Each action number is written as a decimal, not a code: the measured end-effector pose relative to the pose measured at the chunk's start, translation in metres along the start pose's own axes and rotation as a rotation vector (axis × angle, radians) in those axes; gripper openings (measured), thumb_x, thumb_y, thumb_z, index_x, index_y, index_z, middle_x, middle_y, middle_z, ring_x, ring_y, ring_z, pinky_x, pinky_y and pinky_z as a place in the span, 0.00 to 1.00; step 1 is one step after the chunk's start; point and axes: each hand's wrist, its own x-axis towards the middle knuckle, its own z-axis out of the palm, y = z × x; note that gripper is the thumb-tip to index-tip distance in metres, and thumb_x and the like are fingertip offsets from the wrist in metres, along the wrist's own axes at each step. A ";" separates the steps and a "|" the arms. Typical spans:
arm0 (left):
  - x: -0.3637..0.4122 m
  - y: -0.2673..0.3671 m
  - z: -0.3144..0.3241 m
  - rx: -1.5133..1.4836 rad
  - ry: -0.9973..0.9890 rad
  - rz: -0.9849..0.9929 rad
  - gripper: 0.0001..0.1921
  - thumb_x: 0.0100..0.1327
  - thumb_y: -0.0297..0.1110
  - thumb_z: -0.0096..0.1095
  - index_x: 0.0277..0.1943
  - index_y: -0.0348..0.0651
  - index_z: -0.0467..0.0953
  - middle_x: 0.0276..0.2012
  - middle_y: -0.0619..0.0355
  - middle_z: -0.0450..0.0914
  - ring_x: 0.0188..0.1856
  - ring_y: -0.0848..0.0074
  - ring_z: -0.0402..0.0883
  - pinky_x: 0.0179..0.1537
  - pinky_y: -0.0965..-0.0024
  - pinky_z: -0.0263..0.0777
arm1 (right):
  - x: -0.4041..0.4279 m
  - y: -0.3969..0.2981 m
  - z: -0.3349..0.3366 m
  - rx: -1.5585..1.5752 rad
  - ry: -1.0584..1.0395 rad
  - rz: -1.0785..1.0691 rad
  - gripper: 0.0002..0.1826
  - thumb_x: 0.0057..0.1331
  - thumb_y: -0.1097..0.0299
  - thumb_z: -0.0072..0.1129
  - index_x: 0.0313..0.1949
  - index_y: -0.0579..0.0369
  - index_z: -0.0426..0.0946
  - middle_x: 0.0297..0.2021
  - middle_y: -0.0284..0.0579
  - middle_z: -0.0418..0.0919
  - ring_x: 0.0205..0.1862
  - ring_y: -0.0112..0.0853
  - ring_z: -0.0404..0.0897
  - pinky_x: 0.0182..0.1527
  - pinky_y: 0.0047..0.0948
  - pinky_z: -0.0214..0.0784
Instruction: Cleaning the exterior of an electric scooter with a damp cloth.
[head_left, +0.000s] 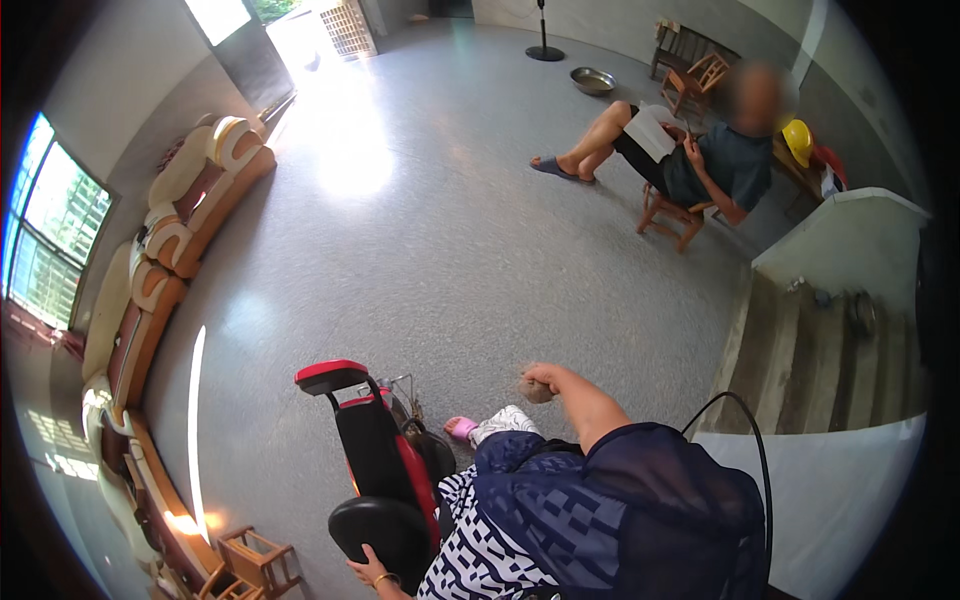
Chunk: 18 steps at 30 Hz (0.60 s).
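Below me stands a red and black electric bike (415, 472). It has a black front saddle (379, 525), a long black rear seat (371, 450) and a red-topped backrest (332, 377). My left hand (367, 568), with a bangle at the wrist, grips the rim of the saddle. My right hand (545, 375) is stretched forward over the floor, closed around a grey-brown fibrous wad (537, 391); its exact material is unclear. Close to the bike's wheel (433, 448) shows my foot in a pink slipper (463, 429).
A seated person (720, 165) holds papers (651, 135) on a wooden chair (671, 217). Concrete stairs (795, 345) descend at right. Sofas (161, 247) line the left wall; a small wooden stool (259, 559) is behind me. A metal basin (592, 81) and a fan base (544, 53) sit farther off.
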 end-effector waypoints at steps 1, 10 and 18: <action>-0.005 0.000 -0.002 -0.027 -0.002 -0.002 0.43 0.45 0.66 0.44 0.59 0.45 0.47 0.53 0.45 0.58 0.54 0.56 0.56 0.54 0.58 0.47 | 0.008 0.008 -0.011 -0.013 -0.005 0.011 0.08 0.44 0.72 0.49 0.27 0.53 0.70 0.22 0.44 0.73 0.21 0.32 0.75 0.21 0.34 0.67; -0.097 0.018 0.002 -0.041 0.298 0.060 0.35 0.47 0.43 0.56 0.58 0.52 0.50 0.59 0.46 0.42 0.61 0.58 0.43 0.51 0.46 0.47 | 0.018 0.064 -0.088 0.016 0.061 0.131 0.04 0.44 0.70 0.47 0.15 0.54 0.68 0.15 0.45 0.71 0.15 0.36 0.72 0.17 0.38 0.64; -0.146 0.009 0.028 -0.443 0.507 0.421 0.23 0.42 0.28 0.54 0.46 0.41 0.67 0.52 0.44 0.58 0.54 0.57 0.56 0.52 0.60 0.53 | 0.028 0.009 -0.057 0.112 0.080 0.099 0.06 0.49 0.69 0.44 0.20 0.55 0.69 0.18 0.45 0.72 0.18 0.36 0.74 0.23 0.39 0.67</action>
